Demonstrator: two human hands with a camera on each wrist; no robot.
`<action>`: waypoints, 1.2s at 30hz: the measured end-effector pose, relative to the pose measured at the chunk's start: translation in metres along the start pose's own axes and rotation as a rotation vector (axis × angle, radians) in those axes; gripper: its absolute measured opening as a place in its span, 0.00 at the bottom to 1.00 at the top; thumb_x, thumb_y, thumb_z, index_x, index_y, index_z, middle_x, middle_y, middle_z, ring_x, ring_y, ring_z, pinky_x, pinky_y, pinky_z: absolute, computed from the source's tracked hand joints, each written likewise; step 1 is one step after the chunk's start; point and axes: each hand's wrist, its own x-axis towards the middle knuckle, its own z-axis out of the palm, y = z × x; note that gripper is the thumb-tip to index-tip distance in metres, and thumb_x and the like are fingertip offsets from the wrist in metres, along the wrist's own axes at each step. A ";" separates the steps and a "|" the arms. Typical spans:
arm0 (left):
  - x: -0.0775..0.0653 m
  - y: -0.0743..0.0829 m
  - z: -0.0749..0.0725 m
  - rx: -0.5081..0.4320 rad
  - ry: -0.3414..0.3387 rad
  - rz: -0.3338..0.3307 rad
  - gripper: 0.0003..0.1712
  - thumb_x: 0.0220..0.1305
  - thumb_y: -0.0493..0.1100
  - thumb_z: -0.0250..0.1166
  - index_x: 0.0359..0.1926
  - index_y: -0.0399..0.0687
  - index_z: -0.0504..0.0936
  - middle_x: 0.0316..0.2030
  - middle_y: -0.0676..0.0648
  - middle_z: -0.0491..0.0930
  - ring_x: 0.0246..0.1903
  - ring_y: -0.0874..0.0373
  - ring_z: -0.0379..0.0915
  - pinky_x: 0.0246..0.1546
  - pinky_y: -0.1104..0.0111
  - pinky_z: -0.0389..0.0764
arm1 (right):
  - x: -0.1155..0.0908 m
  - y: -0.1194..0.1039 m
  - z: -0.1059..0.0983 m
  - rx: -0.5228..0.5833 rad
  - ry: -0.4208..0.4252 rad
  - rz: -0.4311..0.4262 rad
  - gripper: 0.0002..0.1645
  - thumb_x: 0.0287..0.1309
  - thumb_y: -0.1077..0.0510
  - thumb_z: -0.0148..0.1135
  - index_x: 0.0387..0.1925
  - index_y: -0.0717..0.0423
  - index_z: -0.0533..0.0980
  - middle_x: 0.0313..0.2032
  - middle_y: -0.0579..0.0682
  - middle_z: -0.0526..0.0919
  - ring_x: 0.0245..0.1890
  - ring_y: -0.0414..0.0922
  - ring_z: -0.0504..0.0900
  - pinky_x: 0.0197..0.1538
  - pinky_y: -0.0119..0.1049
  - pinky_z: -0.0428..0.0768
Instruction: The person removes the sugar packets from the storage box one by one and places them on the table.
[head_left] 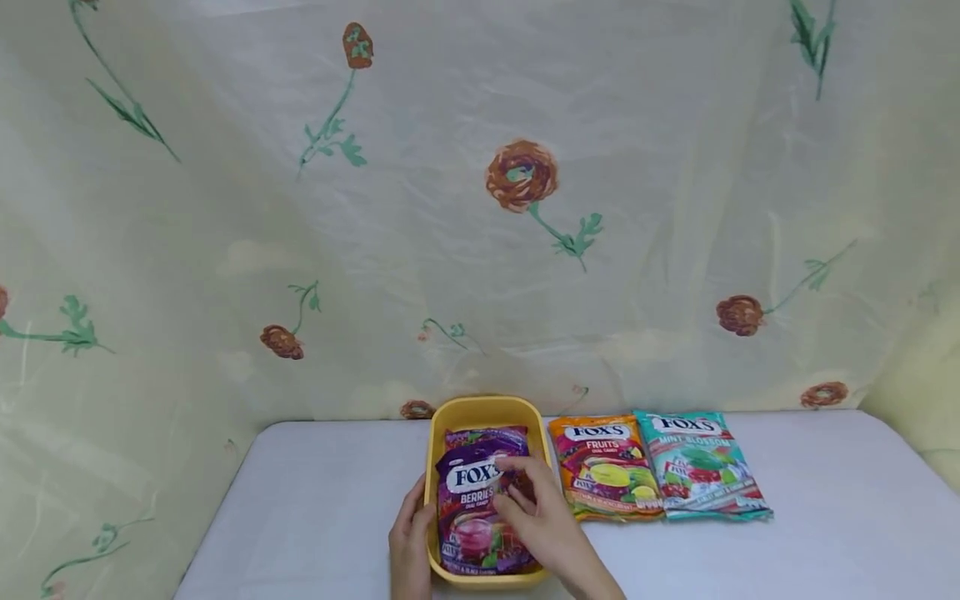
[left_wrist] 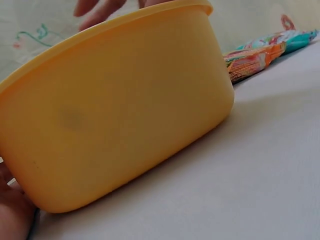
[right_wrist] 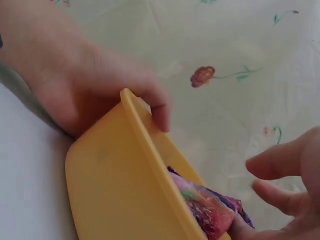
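Observation:
A yellow plastic tub stands on the white table. My left hand grips its left side, the thumb hooked over the rim in the right wrist view. Inside lies a purple Fox's Berries candy bag, overlapping another purple candy bag whose top edge shows. Over the tub's right side, my right hand hovers with thumb and fingers spread above the Berries bag. In the right wrist view a lower finger of it is right at the bag's edge.
Right of the tub lie an orange Fox's Fruits bag and, against it, a teal Fox's Mint Blossom bag, both flat on the table. A flower-patterned curtain hangs right behind the table's far edge.

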 end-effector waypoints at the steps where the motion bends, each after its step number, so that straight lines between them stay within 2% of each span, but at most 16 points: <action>1: 0.000 0.000 0.000 0.000 0.008 0.005 0.29 0.66 0.43 0.48 0.67 0.45 0.65 0.67 0.41 0.65 0.66 0.44 0.62 0.67 0.51 0.66 | 0.000 0.000 -0.001 -0.024 -0.012 -0.007 0.18 0.63 0.61 0.55 0.55 0.53 0.70 0.70 0.63 0.53 0.72 0.63 0.48 0.69 0.54 0.63; 3: 0.000 0.000 0.000 -0.009 0.021 0.014 0.28 0.65 0.41 0.48 0.67 0.45 0.65 0.67 0.41 0.65 0.66 0.45 0.62 0.67 0.52 0.65 | 0.001 0.001 -0.002 -0.081 -0.034 -0.031 0.16 0.63 0.59 0.55 0.53 0.51 0.73 0.67 0.60 0.62 0.71 0.62 0.53 0.69 0.58 0.61; 5: 0.000 0.001 0.000 -0.016 0.031 0.015 0.28 0.65 0.41 0.48 0.67 0.45 0.65 0.67 0.41 0.65 0.66 0.45 0.61 0.68 0.52 0.65 | 0.001 0.003 -0.003 -0.171 -0.052 -0.057 0.16 0.63 0.56 0.55 0.53 0.46 0.74 0.66 0.57 0.65 0.70 0.63 0.56 0.67 0.65 0.58; 9: 0.000 0.001 0.001 -0.027 0.022 0.008 0.29 0.65 0.41 0.47 0.68 0.44 0.64 0.68 0.40 0.63 0.66 0.44 0.60 0.68 0.52 0.65 | 0.000 0.008 -0.005 -0.278 -0.120 -0.118 0.24 0.63 0.51 0.56 0.61 0.38 0.68 0.73 0.56 0.50 0.72 0.65 0.49 0.63 0.72 0.57; 12: 0.000 0.000 0.000 -0.028 0.013 0.008 0.29 0.66 0.41 0.47 0.68 0.44 0.64 0.68 0.40 0.63 0.66 0.44 0.61 0.67 0.52 0.65 | -0.002 0.011 -0.005 -0.324 -0.183 -0.182 0.30 0.62 0.52 0.57 0.65 0.40 0.63 0.74 0.56 0.45 0.71 0.65 0.49 0.63 0.71 0.60; 14: 0.000 -0.001 0.000 -0.030 0.011 0.012 0.29 0.66 0.41 0.47 0.68 0.44 0.64 0.68 0.40 0.63 0.66 0.44 0.61 0.68 0.53 0.65 | -0.003 0.011 -0.005 -0.355 -0.201 -0.197 0.30 0.62 0.52 0.57 0.65 0.40 0.63 0.74 0.58 0.45 0.70 0.66 0.53 0.62 0.69 0.64; 16: 0.000 -0.001 0.000 -0.034 0.012 0.021 0.29 0.65 0.40 0.47 0.67 0.44 0.64 0.68 0.40 0.64 0.66 0.45 0.61 0.67 0.54 0.65 | -0.004 0.010 -0.004 -0.377 -0.208 -0.189 0.28 0.62 0.51 0.57 0.63 0.40 0.64 0.72 0.59 0.50 0.66 0.65 0.62 0.60 0.68 0.68; 19: 0.000 -0.002 0.000 -0.046 0.016 0.033 0.28 0.65 0.40 0.48 0.67 0.44 0.65 0.67 0.41 0.65 0.65 0.46 0.63 0.66 0.57 0.68 | -0.005 0.009 -0.001 -0.432 -0.212 -0.172 0.25 0.61 0.48 0.57 0.59 0.41 0.66 0.64 0.57 0.61 0.58 0.58 0.71 0.56 0.64 0.75; 21: 0.000 -0.003 0.000 -0.062 0.015 0.041 0.28 0.65 0.39 0.48 0.66 0.44 0.66 0.66 0.41 0.66 0.65 0.47 0.64 0.65 0.59 0.69 | -0.006 0.008 0.001 -0.477 -0.206 -0.170 0.24 0.61 0.48 0.58 0.58 0.42 0.67 0.58 0.54 0.65 0.54 0.53 0.72 0.55 0.62 0.76; 25: 0.000 -0.003 0.001 -0.072 0.009 0.045 0.27 0.65 0.39 0.48 0.66 0.44 0.66 0.66 0.41 0.66 0.64 0.48 0.64 0.65 0.62 0.71 | -0.006 0.008 0.003 -0.524 -0.184 -0.172 0.25 0.61 0.49 0.58 0.60 0.42 0.66 0.63 0.58 0.65 0.58 0.59 0.72 0.54 0.64 0.76; 28: 0.000 -0.003 0.001 -0.063 0.010 0.051 0.27 0.65 0.39 0.49 0.66 0.44 0.67 0.67 0.41 0.66 0.65 0.47 0.63 0.65 0.62 0.70 | -0.005 0.009 0.004 -0.481 -0.142 -0.181 0.25 0.61 0.51 0.58 0.60 0.42 0.67 0.63 0.55 0.66 0.58 0.57 0.72 0.56 0.63 0.75; 32: 0.000 -0.003 0.002 -0.066 0.009 0.058 0.27 0.65 0.39 0.48 0.66 0.43 0.66 0.67 0.40 0.65 0.66 0.46 0.61 0.67 0.60 0.67 | -0.004 0.013 0.005 -0.409 -0.054 -0.207 0.22 0.61 0.54 0.57 0.58 0.40 0.69 0.58 0.47 0.71 0.57 0.50 0.73 0.58 0.58 0.76; 36: 0.000 -0.003 0.001 -0.085 0.005 0.045 0.28 0.65 0.39 0.48 0.66 0.44 0.66 0.68 0.40 0.64 0.67 0.47 0.60 0.68 0.58 0.65 | -0.004 0.016 0.007 -0.373 0.008 -0.221 0.21 0.61 0.56 0.57 0.56 0.38 0.71 0.57 0.44 0.74 0.58 0.49 0.73 0.59 0.56 0.75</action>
